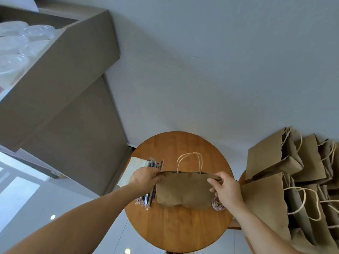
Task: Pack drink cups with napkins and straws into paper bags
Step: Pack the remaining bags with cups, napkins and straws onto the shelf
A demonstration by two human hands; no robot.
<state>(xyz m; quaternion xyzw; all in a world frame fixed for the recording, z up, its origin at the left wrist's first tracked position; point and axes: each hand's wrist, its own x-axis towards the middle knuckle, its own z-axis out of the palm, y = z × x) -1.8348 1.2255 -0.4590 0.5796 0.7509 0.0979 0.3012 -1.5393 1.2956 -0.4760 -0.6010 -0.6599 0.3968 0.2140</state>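
A brown paper bag [183, 191] with twine handles hangs above the round wooden table [176, 228]. My left hand [145, 178] pinches its top left corner and my right hand [225, 189] pinches its top right corner; the mouth looks nearly closed. Wrapped straws [152, 165] lie on the table left of the bag, partly hidden under my left hand. A stack of pale napkins [134, 169] sits beside them at the table's left edge. Clear plastic cups [16, 44] fill an open cardboard box at the upper left.
The large cardboard box [69, 74] stands to the left, on another box. Several brown paper bags [293, 176] stand packed together at the right. A small round tub of paper clips [217, 205] sits on the table under my right hand. A pale wall is behind.
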